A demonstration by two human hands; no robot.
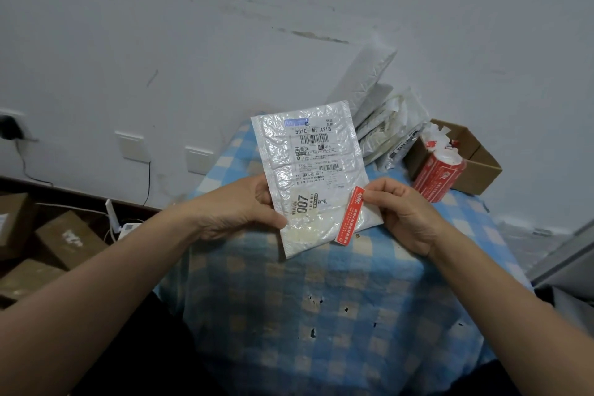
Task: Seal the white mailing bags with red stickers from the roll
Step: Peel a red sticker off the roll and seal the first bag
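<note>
The left hand (244,209) grips the bag (308,170) by its left edge, thumb on the front, and holds it label up over the checked table (305,315). The right hand (401,212) pinches the top end of a red sticker (350,215), which hangs over the bag's lower right corner; I cannot tell whether it is stuck down. Right of the bag the roll (438,175) stands by a box (479,167), with spare bags (385,125) leaning behind.

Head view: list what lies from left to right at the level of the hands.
From the left: brown boxes on the floor → left hand → white mailing bag → red sticker → right hand → roll of red stickers.
</note>
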